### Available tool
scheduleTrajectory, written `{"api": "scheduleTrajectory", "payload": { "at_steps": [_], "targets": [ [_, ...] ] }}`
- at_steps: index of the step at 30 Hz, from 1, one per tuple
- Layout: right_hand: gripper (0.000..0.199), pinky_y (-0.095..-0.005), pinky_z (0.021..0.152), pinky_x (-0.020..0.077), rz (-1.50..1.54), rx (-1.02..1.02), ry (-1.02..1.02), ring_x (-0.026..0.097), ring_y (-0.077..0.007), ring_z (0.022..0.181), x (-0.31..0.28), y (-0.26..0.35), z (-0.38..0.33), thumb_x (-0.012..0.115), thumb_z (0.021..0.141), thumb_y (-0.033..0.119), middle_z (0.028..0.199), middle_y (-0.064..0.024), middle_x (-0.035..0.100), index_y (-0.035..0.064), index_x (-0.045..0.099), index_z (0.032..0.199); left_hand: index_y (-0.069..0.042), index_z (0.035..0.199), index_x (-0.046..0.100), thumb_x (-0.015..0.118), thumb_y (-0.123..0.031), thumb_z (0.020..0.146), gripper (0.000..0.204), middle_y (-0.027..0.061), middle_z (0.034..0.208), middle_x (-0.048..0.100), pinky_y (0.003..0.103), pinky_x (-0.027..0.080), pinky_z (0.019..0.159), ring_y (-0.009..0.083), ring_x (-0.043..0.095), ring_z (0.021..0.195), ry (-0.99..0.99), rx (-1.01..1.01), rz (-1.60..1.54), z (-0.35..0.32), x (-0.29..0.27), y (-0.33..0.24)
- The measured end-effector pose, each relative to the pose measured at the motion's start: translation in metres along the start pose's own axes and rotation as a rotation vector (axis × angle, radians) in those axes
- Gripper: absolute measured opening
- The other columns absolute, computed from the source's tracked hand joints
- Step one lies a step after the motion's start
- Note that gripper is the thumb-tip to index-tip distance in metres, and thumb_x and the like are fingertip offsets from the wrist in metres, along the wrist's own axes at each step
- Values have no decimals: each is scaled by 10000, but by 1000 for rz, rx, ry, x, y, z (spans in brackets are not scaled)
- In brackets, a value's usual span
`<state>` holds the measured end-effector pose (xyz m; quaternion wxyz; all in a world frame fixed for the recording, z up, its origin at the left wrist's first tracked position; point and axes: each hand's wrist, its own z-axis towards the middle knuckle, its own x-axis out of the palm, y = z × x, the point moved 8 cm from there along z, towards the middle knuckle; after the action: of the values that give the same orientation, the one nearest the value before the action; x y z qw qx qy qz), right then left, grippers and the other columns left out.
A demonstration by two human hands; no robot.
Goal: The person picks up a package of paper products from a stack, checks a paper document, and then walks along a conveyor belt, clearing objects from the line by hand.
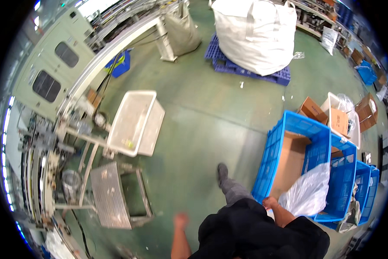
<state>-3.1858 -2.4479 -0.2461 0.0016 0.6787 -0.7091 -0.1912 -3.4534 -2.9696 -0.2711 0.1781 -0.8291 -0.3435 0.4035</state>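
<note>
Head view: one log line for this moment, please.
right hand: on near rim of blue crate, beside clear plastic bag | left hand: free, blurred, over green floor | crate: cardboard-lined

factory floor | green painted concrete floor [202, 108] | production machine w/ conveyor line [51, 86] | big white bulk bag [254, 34] on blue pallet [246, 71] | stacked blue plastic crates [315, 146] | cardboard boxes [315, 110]

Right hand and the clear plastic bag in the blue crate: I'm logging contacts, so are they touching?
Cannot tell. In the head view the right hand sits at the near edge of the blue crate, right beside the clear plastic bag, but no plain contact or gap shows.
</note>
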Motion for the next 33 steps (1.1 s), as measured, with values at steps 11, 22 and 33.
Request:
{"api": "scheduleTrajectory", "payload": {
  "at_steps": [11, 22, 33],
  "targets": [
    [323, -284, 509, 499, 162, -513, -198, 629, -177, 586, -183, 544, 87, 496, 776, 114, 825, -114, 656, -7, 581, 1063, -20, 878, 665, 546, -152, 796, 196, 68, 750, 642, 292, 475, 576, 139, 597, 667, 162, 97, 35, 239, 9, -244],
    [175, -340, 379, 448, 321, -50, -23, 596, -234, 486, -282, 714, 251, 487, 790, 90, 708, -152, 614, -19, 598, 871, -6, 893, 641, 514, -187, 809, 237, 90, 744, 647, 329, 487, 602, 200, 607, 648, 207, -147, -47, 580, -56, -599],
    [182, -363, 438, 475, 330, -165, -100, 566, -241, 514, -430, 1022, 367, 484, 782, 84, 687, -145, 589, 14, 593, 910, -22, 1060, 594, 566, -216, 810, 318, 107, 827, 655, 314, 490, 684, 194, 633, 758, 106, 268, 200, 861, -68, -1044]
  ]
}}
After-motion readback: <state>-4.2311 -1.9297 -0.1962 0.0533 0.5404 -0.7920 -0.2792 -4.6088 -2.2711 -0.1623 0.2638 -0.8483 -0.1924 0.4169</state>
